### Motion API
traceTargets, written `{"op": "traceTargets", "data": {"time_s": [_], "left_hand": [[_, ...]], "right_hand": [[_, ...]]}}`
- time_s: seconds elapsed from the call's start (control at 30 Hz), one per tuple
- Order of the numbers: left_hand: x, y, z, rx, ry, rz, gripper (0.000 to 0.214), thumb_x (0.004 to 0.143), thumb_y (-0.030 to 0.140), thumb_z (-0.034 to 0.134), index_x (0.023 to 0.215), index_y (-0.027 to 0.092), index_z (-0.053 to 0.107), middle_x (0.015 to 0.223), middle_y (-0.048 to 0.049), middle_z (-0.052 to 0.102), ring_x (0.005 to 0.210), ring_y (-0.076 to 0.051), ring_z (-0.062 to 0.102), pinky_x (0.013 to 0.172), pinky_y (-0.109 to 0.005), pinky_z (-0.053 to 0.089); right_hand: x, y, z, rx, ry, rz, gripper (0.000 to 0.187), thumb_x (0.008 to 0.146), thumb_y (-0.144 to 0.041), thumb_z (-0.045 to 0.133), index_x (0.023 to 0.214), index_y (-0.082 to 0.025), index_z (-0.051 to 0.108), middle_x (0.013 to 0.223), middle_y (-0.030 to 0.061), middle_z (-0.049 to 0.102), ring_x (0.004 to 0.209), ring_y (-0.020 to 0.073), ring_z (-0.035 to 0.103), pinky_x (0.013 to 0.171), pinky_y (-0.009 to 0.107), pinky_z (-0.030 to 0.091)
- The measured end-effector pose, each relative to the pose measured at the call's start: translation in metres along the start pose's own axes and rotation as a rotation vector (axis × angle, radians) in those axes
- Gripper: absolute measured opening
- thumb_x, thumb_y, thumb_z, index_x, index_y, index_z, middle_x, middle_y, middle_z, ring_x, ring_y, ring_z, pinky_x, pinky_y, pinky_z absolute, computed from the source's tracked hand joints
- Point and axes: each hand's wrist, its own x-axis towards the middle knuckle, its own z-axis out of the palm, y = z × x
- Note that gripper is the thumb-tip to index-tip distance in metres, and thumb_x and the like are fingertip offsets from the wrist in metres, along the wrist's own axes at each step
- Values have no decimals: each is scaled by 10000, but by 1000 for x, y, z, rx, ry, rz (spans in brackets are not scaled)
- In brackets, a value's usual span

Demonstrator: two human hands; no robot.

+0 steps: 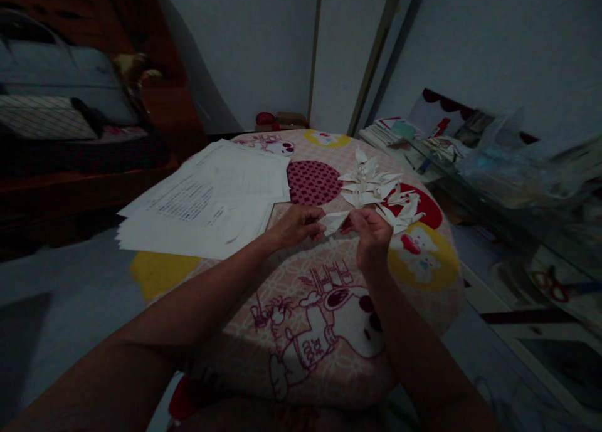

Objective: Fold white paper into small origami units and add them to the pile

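Currently one piece of folded paper (335,221) is in work at the centre of the frame, just above the tablecloth (324,256). Left hand (295,225): thumb and fingers pinch the paper's left end. Right hand (372,232): thumb and fingertips grip its right end. Neither hand is free.

Progress: a cluster of pointed paper shapes (369,184) lies right of centre, beyond and beside the right hand; these look finished. They overlap, so no reliable count. The held piece is flat-sided and narrow, without spread points, so I judge it part-folded; its exact stage cannot be told. Printed sheets (211,194) lie fanned at centre left, apparently unfolded; whether they are stock for more pieces is not shown.

Clearance: the most open cloth lies at lower centre, between the forearms, down to the near table edge. Sheets limit room on the left, their outer corners reaching past the table's edge; the shapes crowd the right hand's far side. At right, a glass shelf (498,216) with a plastic bag (510,159) stands close to the table's rim.
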Motion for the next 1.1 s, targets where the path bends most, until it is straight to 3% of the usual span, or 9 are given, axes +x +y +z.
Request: {"op": "traceTargets", "data": {"time_s": [0.2,0.43,0.53,0.6,0.73,0.8,0.93,1.1], "left_hand": [[-1,6,0,103,-40,12,198,854,270,660,691,164,618,574,14,622,509,-87,545,510,-199,385],[-1,6,0,37,-62,31,169,865,289,647,759,157,635,590,17,622,527,-103,572,524,-202,414],[0,4,2,-25,-42,7,177,860,307,656,780,150,629,600,6,633,535,-111,586,528,-205,425],[2,1,5,-90,15,5,172,846,316,667,826,151,624,639,1,644,549,-114,596,533,-210,441],[4,-2,13,-46,345,58,254,714,245,779,883,162,609,780,3,649,642,-103,591,573,-202,461],[4,-2,17,2,439,77,250,687,200,791,858,160,613,794,2,647,668,-100,584,587,-197,463],[4,-4,23,-43,409,88,169,741,193,751,871,149,652,805,-21,690,699,-116,642,660,-229,528],[3,-4,26,-119,363,98,250,788,312,766,966,145,714,912,-78,759,811,-169,716,776,-289,578]], "right_hand": [[3,1,-5,-19,-86,115,244,814,-348,698,631,-192,654,538,-25,606,500,108,541,532,242,450],[6,5,-4,-76,-210,195,198,712,-349,752,629,-175,710,546,-10,655,472,114,552,469,235,445],[5,7,-2,-89,-182,180,201,699,-368,777,659,-175,735,587,-2,689,504,126,587,500,252,488],[3,10,0,-88,-121,165,219,694,-386,790,671,-175,735,584,-5,685,507,129,593,506,255,496],[-3,16,5,-108,-14,148,229,701,-381,795,685,-166,717,573,-4,674,507,134,602,509,254,497],[-5,18,7,-117,10,142,223,712,-377,784,708,-164,718,598,4,686,528,142,615,520,261,506],[-7,20,7,-157,5,101,225,756,-385,752,724,-165,720,613,1,678,539,143,608,528,267,496],[-7,20,2,-352,37,-6,303,797,-381,715,588,-171,652,559,-22,584,545,121,541,543,253,446]]}}
